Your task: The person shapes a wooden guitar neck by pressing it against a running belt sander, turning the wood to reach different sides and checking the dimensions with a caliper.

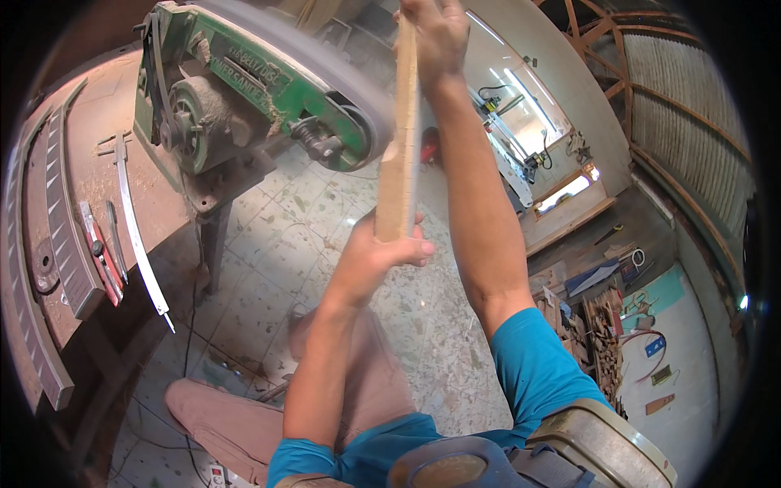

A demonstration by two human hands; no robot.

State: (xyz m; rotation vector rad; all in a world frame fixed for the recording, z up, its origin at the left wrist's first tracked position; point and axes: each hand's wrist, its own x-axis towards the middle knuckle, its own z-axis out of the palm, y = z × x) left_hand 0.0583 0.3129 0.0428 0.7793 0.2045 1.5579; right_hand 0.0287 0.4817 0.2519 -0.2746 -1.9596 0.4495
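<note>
A long, pale wooden piece (396,183) stretches away from me, its edge against or very close to the rounded end of the belt sander (370,118); I cannot tell whether they touch. My left hand (370,252) grips its near end, the thumb reaching across it. Around the far end, my right hand (439,41) is closed, with that arm stretched out. The sander has a green, dust-covered body (260,73), and its grey belt looks smeared, as if running.
On the bench (98,175) at left lie a caliper (134,207), a red utility knife (99,256), a dark slim tool (116,240) and long metal bars (73,276). A power strip (216,476) and cables lie on the tiled floor. Scrap wood (602,333) is stacked at right.
</note>
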